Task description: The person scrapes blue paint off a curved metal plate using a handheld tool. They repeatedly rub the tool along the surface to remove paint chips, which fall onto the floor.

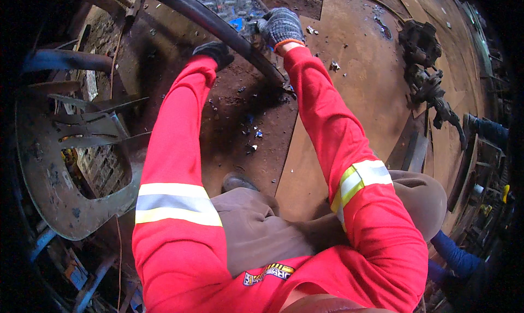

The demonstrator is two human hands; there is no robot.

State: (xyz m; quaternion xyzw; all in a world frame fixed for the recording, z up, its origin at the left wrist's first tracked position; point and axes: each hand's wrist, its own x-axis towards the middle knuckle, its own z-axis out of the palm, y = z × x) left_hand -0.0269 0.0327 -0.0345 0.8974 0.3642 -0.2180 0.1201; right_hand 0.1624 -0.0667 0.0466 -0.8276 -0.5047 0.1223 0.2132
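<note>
On the chest of the red long-sleeved top (185, 247) we see 1 small printed patch (269, 273) in black, white and yellow; we note 1 reflective silver-and-yellow band on each sleeve. To our right, a dark, irregular metal machine part (420, 44) lies on a flat brown sheet (376, 89). To our left stands a curved grey metal panel (82, 217) with a large opening. A dark curved metal tube (211, 21) slants between the 2 gloved hands, beside a heap of small clear and grey pieces (225, 1); we cannot tell whether a bag encloses it. The left hand (214, 53), dark-gloved, is beside the tube, its grip unclear. The right hand (281, 28), in grey knit, has curled fingers at the heap's edge; we cannot tell what they hold.
</note>
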